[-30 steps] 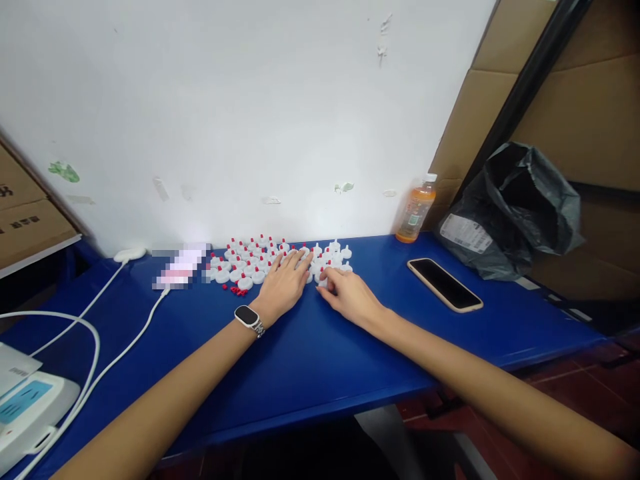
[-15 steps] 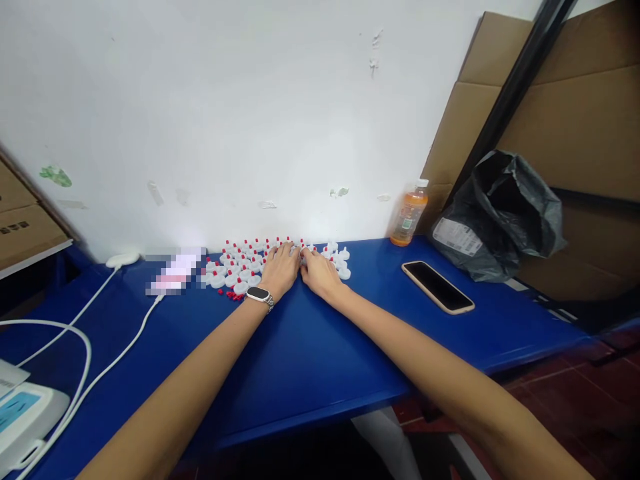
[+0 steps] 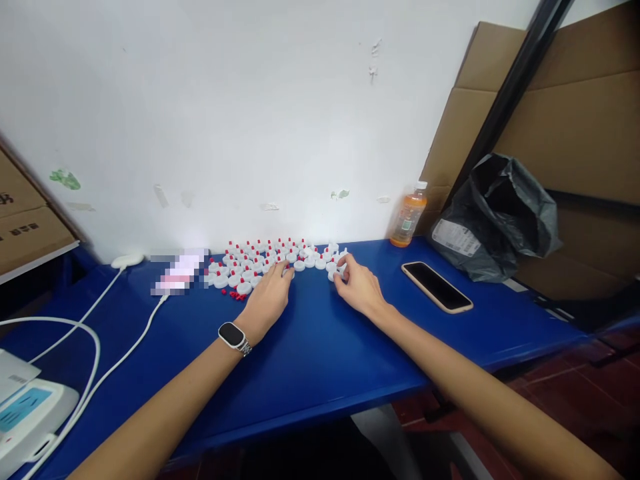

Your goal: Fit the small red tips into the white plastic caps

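Sorting: you have a patch of small white caps with red tips spread along the back of the blue table, close to the wall.
Left hand: your left hand lies flat, fingers loosely spread and holding nothing, with the fingertips touching the front row of caps near the middle.
Right hand: your right hand is curled at the right end of the patch, thumb and forefinger pinched on one cap; how firm the hold is I cannot tell.
Loose bits: a few red tips lie on the table just in front of the left part of the patch.
Grip advice: take each cap by its white rim rather than the red tip, which looks likely to pop off.
Steadying: keep the left fingers light on the row, so neighbours do not slide or tip as you lift.
Clearance: the phone lies near your right forearm, and the white cable well to the left; sweep your arms short of both.
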A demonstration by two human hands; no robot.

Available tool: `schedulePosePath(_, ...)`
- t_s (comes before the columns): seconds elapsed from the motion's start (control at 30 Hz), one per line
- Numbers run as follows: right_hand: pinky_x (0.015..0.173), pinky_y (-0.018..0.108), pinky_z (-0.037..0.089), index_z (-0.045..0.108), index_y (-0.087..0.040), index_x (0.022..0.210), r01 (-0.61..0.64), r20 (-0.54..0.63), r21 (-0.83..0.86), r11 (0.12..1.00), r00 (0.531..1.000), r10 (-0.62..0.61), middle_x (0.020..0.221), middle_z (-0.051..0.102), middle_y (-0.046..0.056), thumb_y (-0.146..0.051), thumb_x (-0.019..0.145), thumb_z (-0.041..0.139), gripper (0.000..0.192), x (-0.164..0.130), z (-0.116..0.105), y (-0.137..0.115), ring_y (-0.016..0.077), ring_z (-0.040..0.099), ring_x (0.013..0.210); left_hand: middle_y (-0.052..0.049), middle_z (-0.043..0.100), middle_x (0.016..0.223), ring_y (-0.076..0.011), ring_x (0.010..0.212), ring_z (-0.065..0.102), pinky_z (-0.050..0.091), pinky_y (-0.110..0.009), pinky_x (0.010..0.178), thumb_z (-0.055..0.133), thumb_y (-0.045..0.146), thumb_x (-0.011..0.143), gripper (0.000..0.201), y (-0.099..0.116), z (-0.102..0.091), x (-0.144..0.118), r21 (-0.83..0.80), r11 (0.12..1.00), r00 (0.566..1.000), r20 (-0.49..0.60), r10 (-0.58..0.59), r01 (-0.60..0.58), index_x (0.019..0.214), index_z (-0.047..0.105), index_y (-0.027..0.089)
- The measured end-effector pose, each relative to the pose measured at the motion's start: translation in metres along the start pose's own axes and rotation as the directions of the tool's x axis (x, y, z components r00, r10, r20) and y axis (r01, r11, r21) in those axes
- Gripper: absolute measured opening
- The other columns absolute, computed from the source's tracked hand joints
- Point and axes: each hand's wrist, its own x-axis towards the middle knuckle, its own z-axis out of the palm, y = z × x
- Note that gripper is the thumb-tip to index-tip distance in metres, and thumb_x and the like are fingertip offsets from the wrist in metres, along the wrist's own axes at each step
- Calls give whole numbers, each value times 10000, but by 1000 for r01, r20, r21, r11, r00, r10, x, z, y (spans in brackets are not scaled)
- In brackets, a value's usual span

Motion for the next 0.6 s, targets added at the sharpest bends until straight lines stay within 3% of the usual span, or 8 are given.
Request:
schedulePosePath(0.17,577,268,307,493,-256,1143,-142,-1,54,988,990,142,783,669,-17,-315,864,554,292,7,2,14,192,621,720,-140,582,1129,-253,1032,554,516,-386,894,373,7,915,327,0,-11,12,54,999,999,48,4,-6,1083,626,129)
schedulePosePath(0.33,607,270,365,587,-248,1047,-137,24,168,976,991,135,787,703,-18,-268,838,571,211,15,11,24,180,642,751,-149,580,1089,-280,1021,524,496,-411,880,397,-6,885,325,-5,-7,26,99,995,998,62,19,-25,1040,645,136)
schedulePosePath(0.5,621,272,413,628,-198,900,-66,-29,309,949,997,78,679,666,-12,-211,810,552,119,19,10,30,150,589,608,-181,541,1288,-316,1129,518,478,-466,944,398,24,906,409,-2,-8,22,75,997,997,-75,31,-25,1257,581,127)
schedulePosePath(0.6,585,267,406,598,-198,833,-1,-99,389,921,994,43,625,613,-26,-215,801,553,58,11,4,19,139,542,556,-164,561,1268,-304,1130,539,479,-474,977,434,151,966,323,12,-16,12,-73,996,988,-149,41,-53,1258,570,133)
